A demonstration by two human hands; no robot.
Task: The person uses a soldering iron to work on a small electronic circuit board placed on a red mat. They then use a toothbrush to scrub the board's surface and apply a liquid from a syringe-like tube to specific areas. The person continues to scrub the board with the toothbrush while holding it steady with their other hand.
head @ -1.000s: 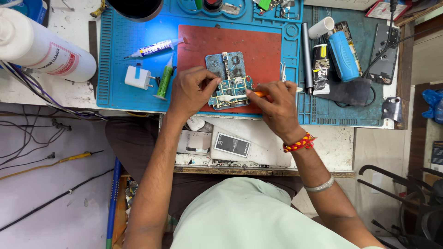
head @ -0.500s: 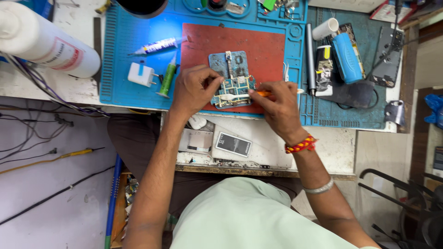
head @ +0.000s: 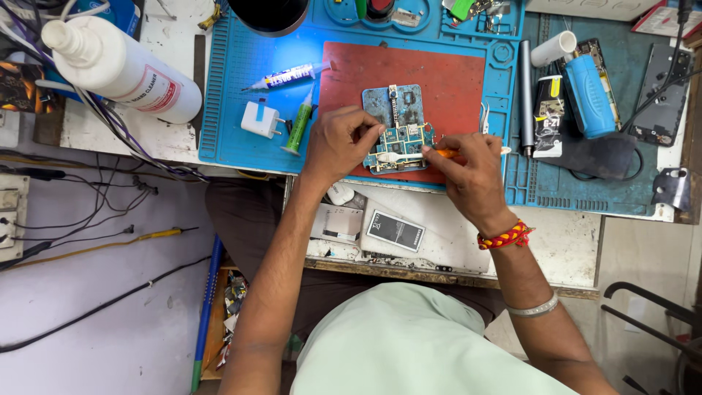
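A small green circuit board [head: 404,145] lies on a red mat [head: 439,80], with a blue-grey metal phone frame [head: 395,104] just behind it. My left hand [head: 338,143] pinches the board's left edge. An orange-handled tool [head: 450,153] sits in my right hand [head: 472,172], its pale tip lying across the board. That wrist wears a red and yellow thread band.
The red mat rests on a blue work mat [head: 241,80]. On it are a green syringe [head: 300,124], a white charger plug [head: 260,119] and a white tube [head: 289,75]. A big white bottle [head: 121,68] lies left; a blue cylinder [head: 589,95] and a black pen-like tool [head: 524,99] right.
Both hands stay on the board with only slight shifts; the view has drifted a little.
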